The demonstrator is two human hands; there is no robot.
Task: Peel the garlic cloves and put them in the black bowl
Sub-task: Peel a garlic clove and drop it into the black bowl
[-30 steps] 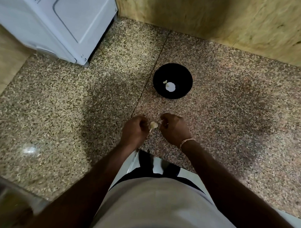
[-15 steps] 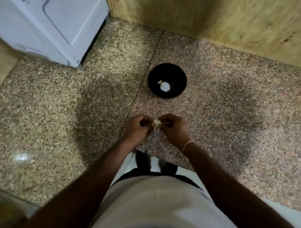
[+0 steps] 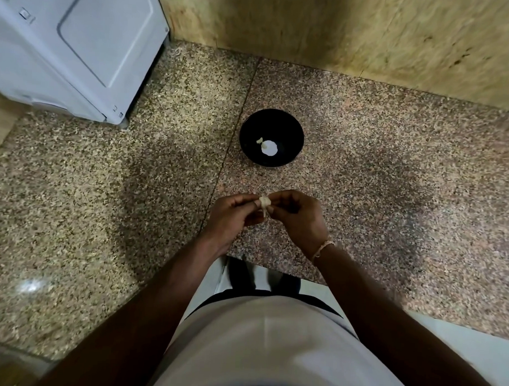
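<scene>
Standing at the counter [image 3: 362,196] edge, a torso in a pale shirt [image 3: 271,346] is seen at the bottom of the view, both forearms reaching forward over speckled stone. A thin cord bracelet [image 3: 323,248] is worn on the right wrist.

Above the stone, the left hand [image 3: 232,213] and right hand [image 3: 297,214] are brought together, knuckles up, fingers of both curled inward. A garlic clove [image 3: 264,202] is pinched between the fingertips of the two hands, at the gap where they meet; it is grasped from its left side by the left hand and from its right side by the right. A thin strip of skin [image 3: 264,213] is seen hanging down from the clove, between the hands. The clove is held clear of the counter, nearer than the bowl [image 3: 250,126].

Farther out, the black bowl is set on the stone, just right of a dark seam [image 3: 228,151]. Inside it a small pale clove piece [image 3: 260,140] is seen touching a bright white patch [image 3: 269,148]; whether that patch is garlic or glare cannot be told.

At far left a white appliance [image 3: 79,42] is stood on the counter. A tan wall [image 3: 339,31] is seen behind.
</scene>
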